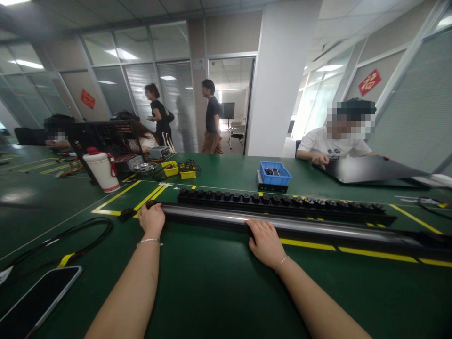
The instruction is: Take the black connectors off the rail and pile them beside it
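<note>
A long dark metal bar [212,215] with a smooth, shiny face lies across the green table, running from my left hand towards the right edge of the view. My left hand [151,220] is closed around its left end, where a short black piece [126,214] sticks out. Near the bar's middle, my right hand [265,241] grips the near edge, fingers over the top and thumb on the near side. Just behind lies a black strip [282,207] carrying a row of several round black knobs or sockets, parallel to the bar.
At left are a phone [40,301], a looped black cable [102,230] and a white tumbler [102,172]. Behind stand an open computer case [106,136], yellow bins [188,174] and a blue bin [275,173]. A person across the right side handles a dark panel [370,169].
</note>
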Tool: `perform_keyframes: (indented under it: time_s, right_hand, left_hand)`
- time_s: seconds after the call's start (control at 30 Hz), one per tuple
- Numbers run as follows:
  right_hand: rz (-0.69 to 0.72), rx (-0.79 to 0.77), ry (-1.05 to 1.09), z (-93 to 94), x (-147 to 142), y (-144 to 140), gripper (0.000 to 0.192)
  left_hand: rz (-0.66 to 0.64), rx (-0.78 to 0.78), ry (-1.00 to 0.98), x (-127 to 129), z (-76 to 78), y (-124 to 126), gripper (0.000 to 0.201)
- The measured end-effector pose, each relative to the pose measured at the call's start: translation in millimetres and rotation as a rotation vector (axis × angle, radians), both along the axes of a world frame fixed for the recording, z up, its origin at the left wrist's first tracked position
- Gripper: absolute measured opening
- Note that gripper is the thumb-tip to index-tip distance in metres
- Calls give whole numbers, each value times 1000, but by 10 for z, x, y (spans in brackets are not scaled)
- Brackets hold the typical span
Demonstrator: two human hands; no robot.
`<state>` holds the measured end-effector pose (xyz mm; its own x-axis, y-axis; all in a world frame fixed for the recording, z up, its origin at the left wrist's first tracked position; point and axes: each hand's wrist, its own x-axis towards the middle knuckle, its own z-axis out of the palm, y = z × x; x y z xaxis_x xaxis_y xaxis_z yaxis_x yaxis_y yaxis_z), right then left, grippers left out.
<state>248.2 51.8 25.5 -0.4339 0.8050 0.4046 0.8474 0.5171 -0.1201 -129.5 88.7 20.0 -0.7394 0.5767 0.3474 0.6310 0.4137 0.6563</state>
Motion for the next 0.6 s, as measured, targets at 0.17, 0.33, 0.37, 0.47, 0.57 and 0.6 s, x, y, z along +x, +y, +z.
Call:
perform_keyframes:
  time_s: [0.17,0.33,0.37,0.47,0.57,0.6]
  right_hand:
    - [-4,-2,-7,-8,-7,7,48]
    - [-9,-10,-5,-14,-9,7,47]
    - [-7,-10,-4,-12,-8,6,48]
    - [-7,-8,-2,0,-4,1,48]
    - [-12,-11,-6,14,-3,-2,48]
    - [-14,-12,-9,17,-4,-2,47]
  left_hand:
    - [30,10,-69,-27,16,7,35]
    - [5,-10,-117,-68,9,17,36]
    - [4,-9,-129,-80,8,19,37]
    - [2,6,-164,-126,0,29,38]
    - [3,50,-196,-181,-27,54,40]
    - [3,73,-202,-198,-42,68,41]
